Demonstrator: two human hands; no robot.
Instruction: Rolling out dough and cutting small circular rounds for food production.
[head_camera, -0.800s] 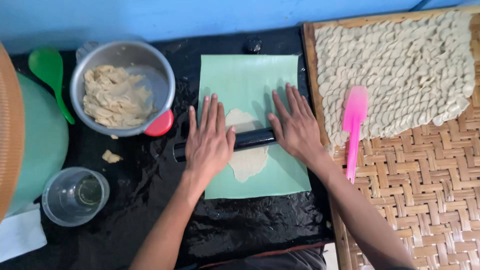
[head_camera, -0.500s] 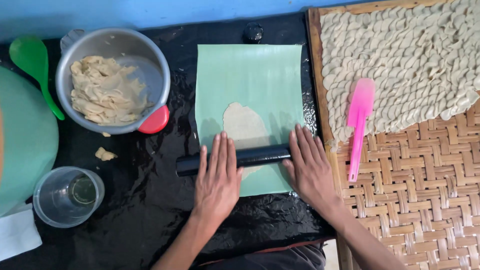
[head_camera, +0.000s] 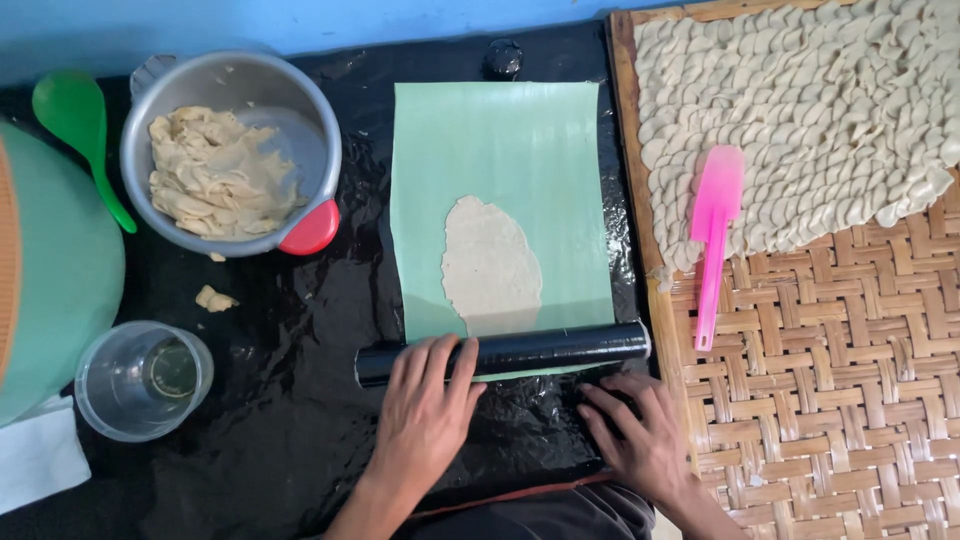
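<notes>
At the near edge of the green sheet (head_camera: 500, 140): left hand (head_camera: 425, 410), flat and spread, fingers on the black rolling pin (head_camera: 503, 352); right hand (head_camera: 640, 435) flat just behind it. Pin lies crosswise; flattened dough (head_camera: 490, 262) directly beyond.

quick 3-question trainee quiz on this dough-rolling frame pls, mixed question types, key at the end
1. True or false: the left hand lies flat on the black roller.
2. Where is the right hand? A) on the roller B) on the black sheet just below the roller's right end C) on the pink spatula
3. Fill in: the flattened dough lies on a ___ mat.

Key: 1 true; 2 B; 3 green. The metal bowl of unrolled dough stands to the mat's left; the spatula rests on the woven tray to its right.
</notes>
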